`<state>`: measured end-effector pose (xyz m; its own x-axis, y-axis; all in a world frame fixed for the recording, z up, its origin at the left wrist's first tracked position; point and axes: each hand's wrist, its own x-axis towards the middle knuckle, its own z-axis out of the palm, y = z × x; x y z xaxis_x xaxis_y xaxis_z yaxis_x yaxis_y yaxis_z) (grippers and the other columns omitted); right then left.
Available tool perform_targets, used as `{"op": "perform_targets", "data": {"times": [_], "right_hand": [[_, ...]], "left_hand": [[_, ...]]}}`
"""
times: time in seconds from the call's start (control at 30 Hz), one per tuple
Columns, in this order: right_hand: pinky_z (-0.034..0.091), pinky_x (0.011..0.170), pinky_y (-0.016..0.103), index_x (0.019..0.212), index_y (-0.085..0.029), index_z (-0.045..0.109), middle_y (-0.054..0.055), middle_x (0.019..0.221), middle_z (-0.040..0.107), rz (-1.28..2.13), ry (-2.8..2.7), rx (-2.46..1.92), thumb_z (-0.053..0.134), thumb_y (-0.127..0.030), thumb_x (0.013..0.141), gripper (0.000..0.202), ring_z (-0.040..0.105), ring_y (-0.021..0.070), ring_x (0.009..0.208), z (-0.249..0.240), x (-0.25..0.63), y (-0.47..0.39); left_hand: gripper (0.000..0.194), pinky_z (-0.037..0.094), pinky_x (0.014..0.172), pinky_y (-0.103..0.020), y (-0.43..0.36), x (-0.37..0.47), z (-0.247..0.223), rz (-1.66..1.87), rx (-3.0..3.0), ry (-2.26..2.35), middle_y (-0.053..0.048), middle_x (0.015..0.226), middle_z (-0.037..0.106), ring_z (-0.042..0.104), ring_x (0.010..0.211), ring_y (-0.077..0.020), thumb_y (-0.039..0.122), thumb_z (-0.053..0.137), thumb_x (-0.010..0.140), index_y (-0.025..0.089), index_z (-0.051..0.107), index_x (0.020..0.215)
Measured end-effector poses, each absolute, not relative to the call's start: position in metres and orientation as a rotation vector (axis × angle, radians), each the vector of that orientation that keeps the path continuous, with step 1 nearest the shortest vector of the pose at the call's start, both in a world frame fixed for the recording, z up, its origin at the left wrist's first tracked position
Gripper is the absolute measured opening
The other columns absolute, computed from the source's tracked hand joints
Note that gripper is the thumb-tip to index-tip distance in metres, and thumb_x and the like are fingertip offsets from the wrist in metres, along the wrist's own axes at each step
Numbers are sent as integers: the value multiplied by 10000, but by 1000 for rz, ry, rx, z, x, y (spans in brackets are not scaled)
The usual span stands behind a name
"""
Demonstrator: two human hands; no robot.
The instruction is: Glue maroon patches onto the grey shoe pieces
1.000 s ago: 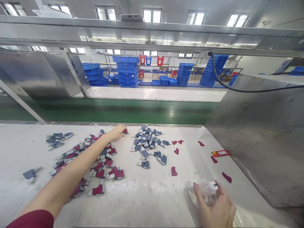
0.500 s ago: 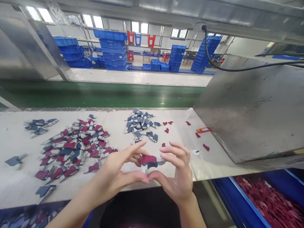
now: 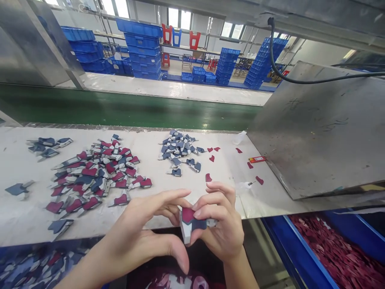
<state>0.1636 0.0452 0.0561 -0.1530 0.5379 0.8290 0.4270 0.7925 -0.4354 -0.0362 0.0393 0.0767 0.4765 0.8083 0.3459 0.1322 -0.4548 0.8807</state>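
My right hand (image 3: 221, 222) pinches a small plastic part (image 3: 187, 230) with a white body, a dark blue side and a maroon piece on top. Its fingers lie over the maroon and blue faces, with the thumb below. My left hand (image 3: 150, 228) is open around the part's left side, thumb dropped well away from it. The left fingertips reach behind the part; whether they touch it I cannot tell. Beyond the hands lie a pile of blue-and-white parts (image 3: 177, 145) and several loose maroon pieces (image 3: 208, 177). To the left spreads a larger pile of maroon, blue and white parts (image 3: 99, 176).
A blue bin (image 3: 319, 257) of maroon pieces stands below the table's right edge; another container of parts (image 3: 39, 265) is at lower left. A metal panel (image 3: 325, 132) bounds the white table (image 3: 144, 140) on the right, near a red-and-yellow object (image 3: 257, 159). A green belt (image 3: 150, 114) runs behind.
My left thumb has come off the part and swung down. My right fingers have closed over the part, which now sits slightly lower and more tilted. The camera view has shifted slightly.
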Motion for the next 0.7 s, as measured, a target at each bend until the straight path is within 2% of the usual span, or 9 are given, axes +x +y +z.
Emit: {"op": "perform_targets", "data": {"times": [0.13,0.27,0.47,0.57,0.7], "right_hand": [[496,878,395,906,-260,555,-20,747,686,130,-1811,-762,529,-501,958,248,637,170,776,55,162,43],[489,845,393,913,-242,558,-26,720,663,174,-1784,-766,553,-442,967,207,604,153,692,50,159,40],[491,788,384,917,-241,574,-40,704,688,237,-1639,-760,709,-448,857,254,610,147,615,45,154,37],[496,769,388,918,-244,571,-32,724,719,283,-1581,-763,746,-477,805,312,635,158,615,44,153,37],[495,775,392,884,-245,559,-31,745,727,284,-1577,-729,747,-473,809,305,641,146,606,43,154,36]], "left_hand": [[533,600,697,-199,35,-30,72,1074,1840,853,30,894,753,697,691,-127,281,846,704,318,626,1188],[349,589,732,-205,34,-27,71,1148,1890,874,3,959,745,710,817,-155,278,838,712,277,667,1017],[339,567,829,-193,34,-27,67,1236,2028,774,-34,1045,739,711,947,-159,165,783,776,245,651,1078],[386,573,817,-213,30,-27,62,1252,1969,757,-32,1033,752,708,978,-175,99,778,767,249,627,1090],[349,578,772,-225,26,-26,61,1255,1917,707,-23,957,766,700,1006,-188,81,713,825,259,609,1107]]}}
